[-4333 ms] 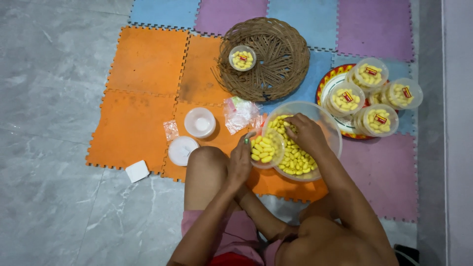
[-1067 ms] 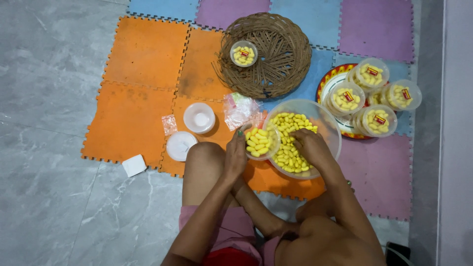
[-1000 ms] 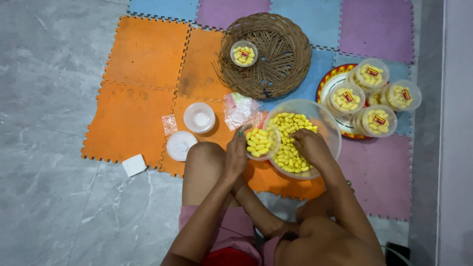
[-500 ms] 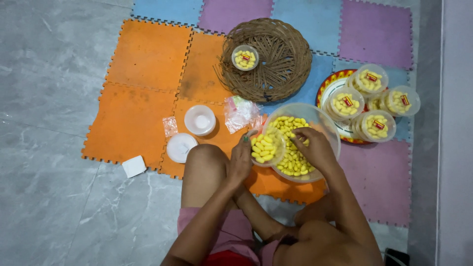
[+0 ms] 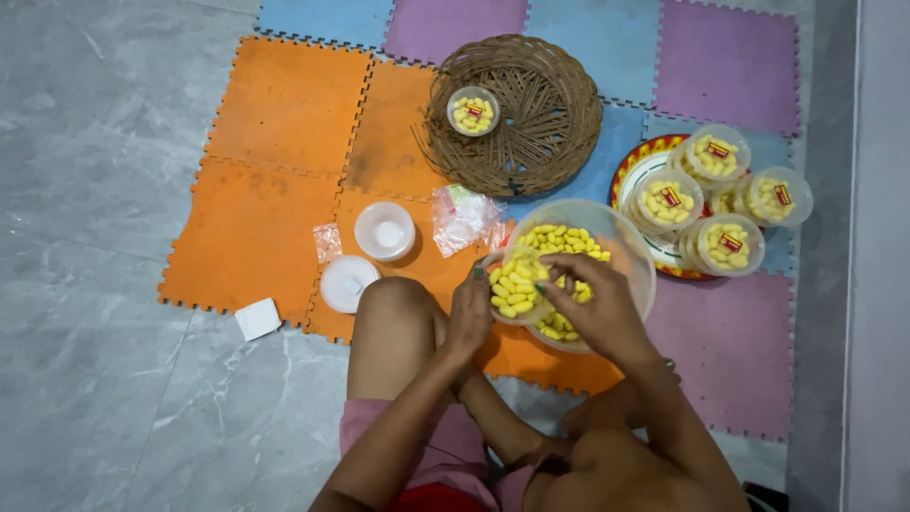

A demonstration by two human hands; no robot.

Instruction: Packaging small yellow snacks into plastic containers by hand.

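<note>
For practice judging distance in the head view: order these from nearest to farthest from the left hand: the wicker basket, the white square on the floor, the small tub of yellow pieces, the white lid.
1. Small tub: held in the left hand.
2. White lid: to the hand's left, beside the knee.
3. White square: further left, at the mat's edge.
4. Wicker basket: at the top of the mat, only slightly farther than the square.

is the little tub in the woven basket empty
No, the small tub lying in the woven basket holds yellow pieces, like the tubs on the tray.
</note>
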